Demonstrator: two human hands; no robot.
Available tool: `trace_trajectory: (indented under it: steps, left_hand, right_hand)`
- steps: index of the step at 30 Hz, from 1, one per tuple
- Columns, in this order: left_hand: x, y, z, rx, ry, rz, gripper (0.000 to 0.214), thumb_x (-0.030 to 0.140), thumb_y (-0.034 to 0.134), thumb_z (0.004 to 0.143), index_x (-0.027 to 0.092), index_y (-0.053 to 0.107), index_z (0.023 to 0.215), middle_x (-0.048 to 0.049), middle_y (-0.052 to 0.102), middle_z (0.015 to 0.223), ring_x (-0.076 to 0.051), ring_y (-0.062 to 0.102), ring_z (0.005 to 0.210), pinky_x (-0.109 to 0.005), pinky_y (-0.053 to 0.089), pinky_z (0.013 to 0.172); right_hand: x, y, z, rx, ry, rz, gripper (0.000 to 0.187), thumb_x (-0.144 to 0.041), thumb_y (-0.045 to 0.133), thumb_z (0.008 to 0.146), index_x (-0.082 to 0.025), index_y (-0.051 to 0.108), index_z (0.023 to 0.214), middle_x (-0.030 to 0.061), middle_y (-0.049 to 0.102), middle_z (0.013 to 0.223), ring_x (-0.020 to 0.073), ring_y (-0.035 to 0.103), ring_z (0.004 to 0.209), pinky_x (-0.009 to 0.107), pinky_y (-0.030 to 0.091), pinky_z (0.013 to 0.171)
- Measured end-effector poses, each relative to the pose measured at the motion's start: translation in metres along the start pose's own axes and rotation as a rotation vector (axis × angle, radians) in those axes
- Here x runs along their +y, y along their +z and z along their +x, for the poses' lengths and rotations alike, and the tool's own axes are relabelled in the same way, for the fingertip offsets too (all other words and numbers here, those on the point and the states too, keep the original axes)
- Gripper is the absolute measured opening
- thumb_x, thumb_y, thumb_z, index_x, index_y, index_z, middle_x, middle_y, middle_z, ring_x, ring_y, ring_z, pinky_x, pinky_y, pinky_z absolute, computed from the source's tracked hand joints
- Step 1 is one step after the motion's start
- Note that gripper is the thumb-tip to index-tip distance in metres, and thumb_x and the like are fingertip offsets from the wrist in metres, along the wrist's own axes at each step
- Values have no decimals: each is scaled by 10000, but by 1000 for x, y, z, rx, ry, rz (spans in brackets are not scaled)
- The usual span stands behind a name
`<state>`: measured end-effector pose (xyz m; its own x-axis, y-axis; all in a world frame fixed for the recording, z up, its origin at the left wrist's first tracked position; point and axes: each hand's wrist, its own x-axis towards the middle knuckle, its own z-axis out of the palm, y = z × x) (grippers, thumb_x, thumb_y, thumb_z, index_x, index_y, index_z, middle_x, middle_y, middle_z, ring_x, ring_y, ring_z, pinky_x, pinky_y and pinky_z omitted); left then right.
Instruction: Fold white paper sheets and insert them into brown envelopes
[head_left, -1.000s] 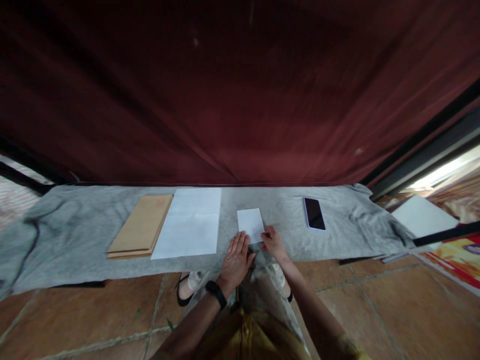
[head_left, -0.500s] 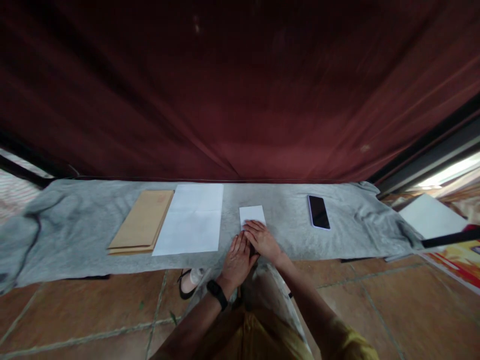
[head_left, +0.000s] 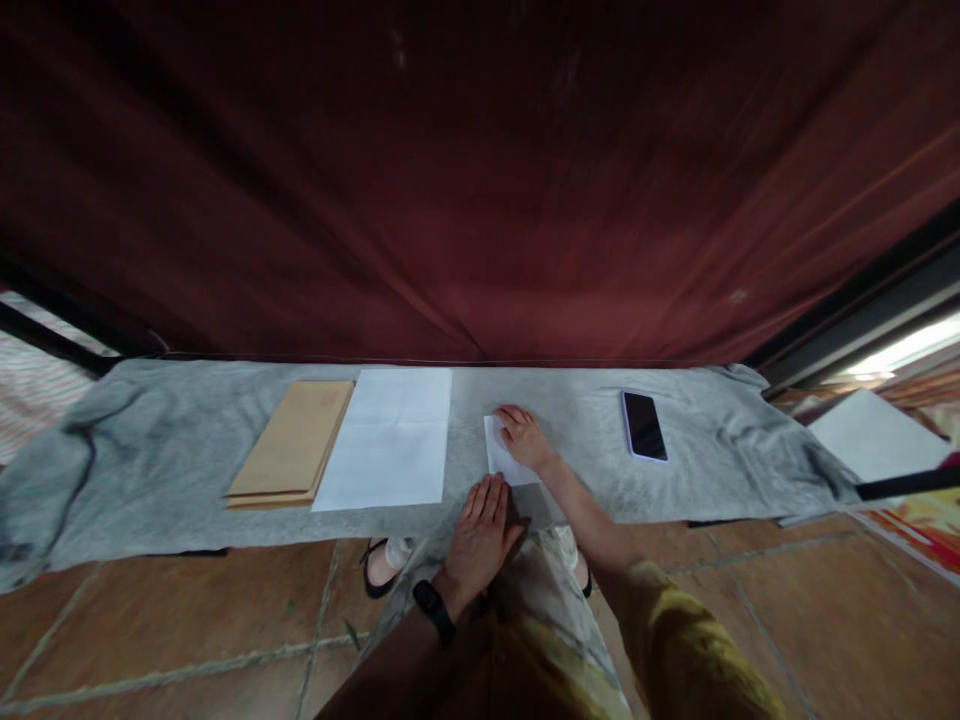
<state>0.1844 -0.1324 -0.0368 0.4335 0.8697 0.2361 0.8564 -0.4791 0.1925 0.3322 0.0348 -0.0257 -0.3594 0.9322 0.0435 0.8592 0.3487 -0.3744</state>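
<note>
A small folded sheet of white paper [head_left: 510, 466] lies on the grey cloth near the front edge, in the middle of the view. My right hand [head_left: 523, 436] rests over its far part, palm down with the fingers lying on the paper and curving left; they hide the far right corner. My left hand [head_left: 482, 522], with a black band at its wrist, lies flat at the cloth's front edge. Its fingertips are at the paper's near left corner; whether they press on it I cannot tell. Neither hand grips anything.
Left of the hands lies a large creased white sheet [head_left: 390, 440], beside a stack of brown envelopes [head_left: 292, 440]. A phone [head_left: 643, 426] lies to the right on the grey cloth [head_left: 720, 450]. A dark red curtain [head_left: 480, 200] hangs behind.
My right hand has slid away from me over the paper, and my left hand has shifted slightly nearer me. The hands are now apart, and more of the paper's near part shows.
</note>
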Motion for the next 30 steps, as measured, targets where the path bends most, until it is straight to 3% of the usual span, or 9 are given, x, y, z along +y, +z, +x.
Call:
trace_trajectory:
  steps: [4,9,12,15,19,23,25,27,30]
  left_hand:
    - [-3,1,2,6,7,-18,582,453,453,1001,93,453,1458,-181,434,1555,-321,397,1449,-501,400,1161]
    - [-5,2,0,12,-12,-122,550,435,439,1014,112,448,1459,-174,454,1542,-314,406,1443,-508,411,1151]
    - [-7,-2,-1,43,-109,-263,543,407,386,1035,143,375,1510,-156,439,1557,-274,419,1439,-481,418,1153]
    - [-12,-9,5,143,-277,-427,542,367,358,1043,163,317,1544,-144,451,1551,-240,446,1423,-440,427,1151]
    - [-25,-21,25,202,-375,-557,407,338,443,1012,184,556,1371,-115,638,1365,-244,617,1248,-410,509,1056]
    - [-39,-38,41,188,-385,-462,304,298,450,1012,211,690,1177,-77,758,1120,-225,726,992,-356,582,892]
    - [-43,-47,45,249,-308,-348,326,265,446,1011,218,662,1251,-77,736,1201,-228,710,1052,-365,576,923]
    - [-47,-52,48,287,-191,-232,399,192,437,997,226,588,1364,-75,652,1363,-225,671,1148,-373,559,974]
    - [-50,-50,50,238,-80,-93,534,85,433,946,221,494,1459,-76,522,1506,-230,635,1214,-377,554,995]
  right_hand:
    - [-2,-15,26,-114,55,19,569,-96,556,829,-240,585,1379,91,586,1387,252,535,1259,416,383,1105]
    - [-2,-34,46,-172,56,99,384,-39,595,741,-208,754,1047,67,690,1141,215,628,1034,313,462,965]
    - [2,-51,46,-186,27,190,234,-72,594,775,-170,750,919,54,713,991,175,642,888,264,484,844]
    - [7,-72,38,-183,-11,283,183,-139,589,822,-169,723,942,15,710,895,152,636,821,240,480,761]
    - [11,-99,17,-95,-104,544,169,-284,581,885,-186,684,976,3,699,925,153,639,862,253,481,780]
    - [10,-113,-9,114,-194,865,186,-387,682,830,-214,691,898,44,685,1155,197,614,1102,332,440,986]
    - [9,-109,-23,231,-100,930,225,-409,710,801,-230,711,936,53,655,1257,214,572,1202,356,400,1061]
    - [10,-97,-35,326,98,1063,335,-468,683,808,-242,708,1054,55,677,1218,220,605,1150,365,455,1017]
    - [13,-69,-51,288,307,1298,448,-566,579,851,-229,685,1126,70,709,1133,217,685,950,370,559,853]
